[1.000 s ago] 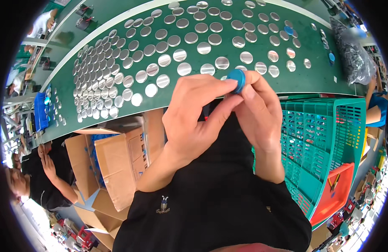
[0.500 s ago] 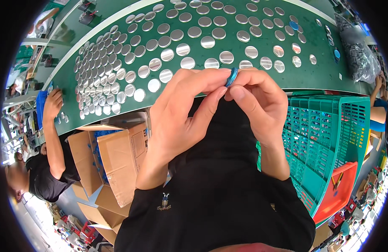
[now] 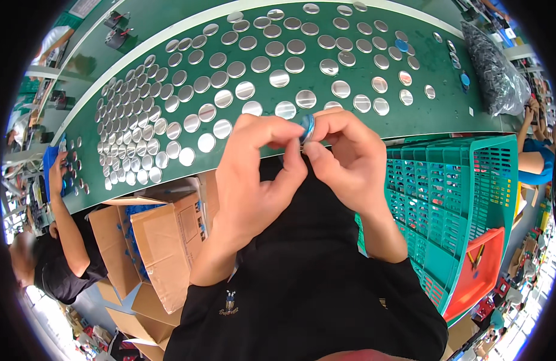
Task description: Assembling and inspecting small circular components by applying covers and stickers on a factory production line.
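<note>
Over green table (image 3: 446, 114): rows of silver discs (image 3: 242, 66), both hands pinching blue disc (image 3: 307, 126).

A long green surface (image 3: 446, 114) ran across the upper view, covered in rows of round silver discs (image 3: 169, 114). Green plastic crates (image 3: 464, 198) and a red crate (image 3: 479, 271) stood to the right, open cardboard boxes (image 3: 163, 240) lower left. Light was bright and even.
</note>
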{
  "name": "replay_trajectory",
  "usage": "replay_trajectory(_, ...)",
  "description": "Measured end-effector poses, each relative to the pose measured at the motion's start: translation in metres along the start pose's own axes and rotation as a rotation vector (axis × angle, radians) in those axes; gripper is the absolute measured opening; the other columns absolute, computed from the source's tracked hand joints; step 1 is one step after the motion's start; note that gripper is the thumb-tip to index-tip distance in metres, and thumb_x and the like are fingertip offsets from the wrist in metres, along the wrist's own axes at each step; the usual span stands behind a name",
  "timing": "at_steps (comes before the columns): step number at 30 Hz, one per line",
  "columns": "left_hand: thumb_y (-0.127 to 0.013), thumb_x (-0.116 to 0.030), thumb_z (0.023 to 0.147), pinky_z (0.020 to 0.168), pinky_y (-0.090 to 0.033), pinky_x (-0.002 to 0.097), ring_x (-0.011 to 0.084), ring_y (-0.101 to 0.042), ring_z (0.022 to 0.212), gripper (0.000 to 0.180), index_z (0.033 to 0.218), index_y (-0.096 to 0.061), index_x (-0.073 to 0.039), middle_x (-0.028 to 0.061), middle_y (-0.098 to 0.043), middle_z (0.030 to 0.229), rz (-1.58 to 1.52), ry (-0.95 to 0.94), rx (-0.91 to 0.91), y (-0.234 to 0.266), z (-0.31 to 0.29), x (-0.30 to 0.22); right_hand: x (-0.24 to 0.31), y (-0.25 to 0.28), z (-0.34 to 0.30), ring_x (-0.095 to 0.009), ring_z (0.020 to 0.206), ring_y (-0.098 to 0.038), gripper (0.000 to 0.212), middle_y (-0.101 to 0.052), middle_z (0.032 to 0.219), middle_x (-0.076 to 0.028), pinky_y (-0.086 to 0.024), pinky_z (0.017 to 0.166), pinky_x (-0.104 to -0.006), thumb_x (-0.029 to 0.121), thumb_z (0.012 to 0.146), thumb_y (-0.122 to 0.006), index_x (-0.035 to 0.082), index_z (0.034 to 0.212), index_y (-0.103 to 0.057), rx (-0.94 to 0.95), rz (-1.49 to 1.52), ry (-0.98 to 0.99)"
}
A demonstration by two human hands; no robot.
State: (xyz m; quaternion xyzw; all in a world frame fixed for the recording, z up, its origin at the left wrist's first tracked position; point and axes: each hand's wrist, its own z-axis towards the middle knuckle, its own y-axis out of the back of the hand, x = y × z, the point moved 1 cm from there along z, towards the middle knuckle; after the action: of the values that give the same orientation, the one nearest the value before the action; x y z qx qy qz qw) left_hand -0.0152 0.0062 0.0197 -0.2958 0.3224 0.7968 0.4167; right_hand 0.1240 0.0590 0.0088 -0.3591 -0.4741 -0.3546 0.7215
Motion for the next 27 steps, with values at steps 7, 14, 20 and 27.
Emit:
replay_trajectory(7,-0.062,0.01,0.081,0.079,-0.049,0.027,0.0123,-0.058,0.083,0.04,0.119,-0.059,-0.002,0.0058,-0.06,0.098,0.19,0.224,-0.191,0.029,0.004,0.019,-0.006,0.043,0.009,-0.009,0.081,-0.054,0.01,-0.06,0.088,-0.002,-0.045,0.076,-0.0257,0.011,0.092,-0.06,0.001,0.095,-0.061,0.074,0.26,-0.301)
replay_trajectory(14,-0.057,0.005,0.093,0.083,-0.047,0.0263,0.0129,-0.058,0.092,0.019,0.112,-0.061,0.003,0.0078,-0.062,0.106,0.492,0.29,-0.353,0.12,-0.034,0.043,0.0,0.134,0.073,-0.007,0.063,-0.05,0.018,-0.053,0.071,0.002,-0.042,0.056,-0.0234,0.02,0.088,-0.059,0.002,0.085,-0.061,0.055,-0.486,-0.463)
replay_trajectory(20,-0.057,0.0,0.095,0.08,-0.047,0.0256,0.0118,-0.058,0.09,0.016,0.11,-0.062,0.001,0.0065,-0.062,0.102,0.685,0.389,-0.344,0.147,-0.057,0.053,0.002,0.132,0.094,-0.008,0.066,-0.056,0.016,-0.056,0.074,0.001,-0.045,0.061,-0.0234,0.017,0.091,-0.058,0.002,0.09,-0.06,0.266,-0.704,-0.676)
replay_trajectory(27,-0.059,-0.002,0.094,0.076,-0.05,0.0297,0.0162,-0.061,0.085,0.018,0.11,-0.066,0.002,0.0091,-0.065,0.101,1.044,0.375,-0.347,0.195,-0.08,0.047,0.01,0.165,0.097,-0.016,0.067,-0.064,0.018,-0.069,0.08,-0.008,-0.05,0.065,-0.0294,0.017,0.086,-0.063,0.002,0.095,-0.068,-0.146,-1.015,-0.271)
